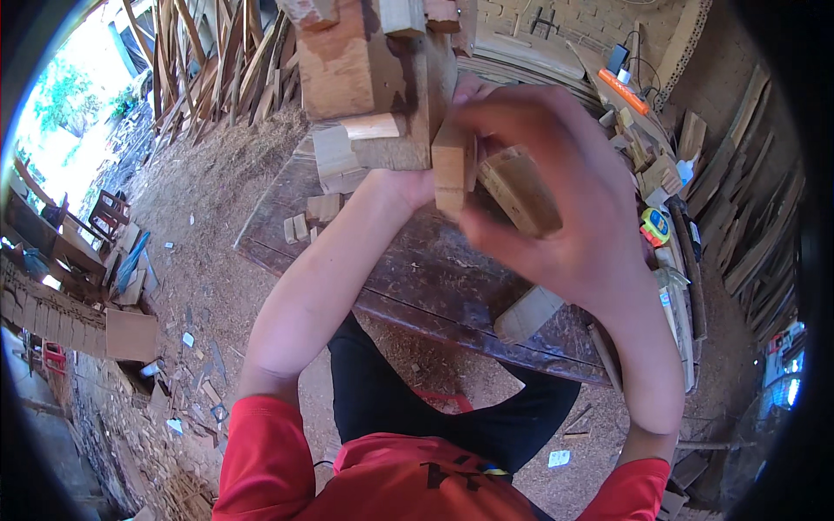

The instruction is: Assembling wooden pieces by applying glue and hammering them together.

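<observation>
A thick wooden block (pixel 334 74) with smaller pieces around it rises close in front of me, beside an upright board (pixel 395 154). My left hand (pixel 420 186) reaches behind the board's lower end. Its fingers are hidden, so I cannot see whether it grips the wood. My right hand (pixel 569 204) curves in from the right, thumb and fingers wide apart and smeared by motion. Its tips are at a small pale block (pixel 450 169) against the board; whether they grip it is unclear. Within the hand's curve shows another squared block (pixel 519 191).
Below lies a dark wooden table (pixel 426 278) with small offcuts (pixel 323 208) and a pale block (pixel 528 314) near its front edge. At right are a yellow tape measure (pixel 655 226), an orange tube (pixel 624 92) and wood scraps. Long slats (pixel 226 65) lean at back left.
</observation>
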Demonstrator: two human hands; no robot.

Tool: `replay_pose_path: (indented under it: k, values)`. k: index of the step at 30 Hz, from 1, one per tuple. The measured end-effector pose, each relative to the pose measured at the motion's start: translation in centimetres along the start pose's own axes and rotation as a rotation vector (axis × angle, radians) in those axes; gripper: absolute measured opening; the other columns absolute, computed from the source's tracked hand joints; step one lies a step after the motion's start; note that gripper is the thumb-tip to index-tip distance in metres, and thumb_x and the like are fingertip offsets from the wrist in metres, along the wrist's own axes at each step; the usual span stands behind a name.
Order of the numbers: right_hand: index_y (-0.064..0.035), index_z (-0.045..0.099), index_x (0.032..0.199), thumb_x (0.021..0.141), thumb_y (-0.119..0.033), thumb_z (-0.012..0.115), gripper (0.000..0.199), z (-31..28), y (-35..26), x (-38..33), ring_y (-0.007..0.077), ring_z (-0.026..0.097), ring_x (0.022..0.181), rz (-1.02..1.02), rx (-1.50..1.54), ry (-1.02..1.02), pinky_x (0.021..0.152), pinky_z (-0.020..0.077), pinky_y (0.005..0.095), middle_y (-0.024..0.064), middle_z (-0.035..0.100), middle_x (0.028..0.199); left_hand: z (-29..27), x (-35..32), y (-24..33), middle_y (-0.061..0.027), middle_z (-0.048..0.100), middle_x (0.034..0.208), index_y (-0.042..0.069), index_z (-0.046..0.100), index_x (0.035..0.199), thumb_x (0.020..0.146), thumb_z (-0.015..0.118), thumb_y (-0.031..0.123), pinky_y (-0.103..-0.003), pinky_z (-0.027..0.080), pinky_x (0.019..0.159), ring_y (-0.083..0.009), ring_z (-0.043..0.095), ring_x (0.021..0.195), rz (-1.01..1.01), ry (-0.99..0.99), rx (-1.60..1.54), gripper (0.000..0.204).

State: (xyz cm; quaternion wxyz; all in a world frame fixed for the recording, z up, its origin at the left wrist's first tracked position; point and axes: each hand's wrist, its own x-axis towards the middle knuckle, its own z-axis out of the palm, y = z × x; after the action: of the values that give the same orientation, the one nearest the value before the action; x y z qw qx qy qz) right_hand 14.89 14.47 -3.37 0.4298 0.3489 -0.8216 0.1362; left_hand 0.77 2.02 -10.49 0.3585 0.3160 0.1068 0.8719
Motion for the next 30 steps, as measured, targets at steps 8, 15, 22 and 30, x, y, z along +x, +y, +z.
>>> replay_pose_path:
  k: [8,15,22,30]
  values:
    - [-0.0026,0.066,0.118,0.07,-0.011,0.084,0.052,0.0,-0.2,0.2,0.0225,0.068,0.096,0.228,0.168,-0.09,0.085,0.051,0.0341,0.0093,0.068,0.105,-2.3,1.3,0.1,-0.0012,0.049,0.1,0.013,0.05,0.108,0.108,0.043,0.041,-0.031,0.045,0.089,-0.0158,0.05,0.098,0.116,-0.149,-0.034,0.029]
    - [-0.0025,0.065,0.117,0.064,-0.006,0.082,0.055,-0.1,-0.3,1.0,0.0242,0.066,0.097,0.15,0.109,0.0,0.087,0.052,0.0351,0.0105,0.065,0.111,-4.0,0.9,-0.9,-0.0074,0.059,0.098,0.005,0.058,0.11,0.104,0.05,0.024,-0.042,0.053,0.101,-0.0214,0.059,0.091,0.018,-0.068,0.156,0.022]
    - [-0.006,0.066,0.118,0.065,-0.002,0.081,0.055,-0.1,-0.4,0.7,0.0249,0.065,0.097,0.198,0.044,-0.044,0.087,0.0526,0.0358,0.0093,0.063,0.114,-3.0,0.7,-1.5,-0.0074,0.06,0.104,0.004,0.058,0.114,0.105,0.05,0.019,-0.04,0.054,0.101,-0.0198,0.061,0.094,0.045,0.014,0.311,0.02]
    - [-0.0075,0.063,0.128,0.067,-0.01,0.088,0.066,0.0,0.2,0.6,0.0253,0.065,0.102,0.181,0.045,-0.036,0.091,0.0527,0.036,0.0098,0.064,0.115,-5.6,1.4,-0.5,-0.0071,0.061,0.12,0.006,0.053,0.129,0.108,0.048,0.032,-0.037,0.053,0.1,-0.0204,0.059,0.112,-0.115,0.203,-0.24,0.035]
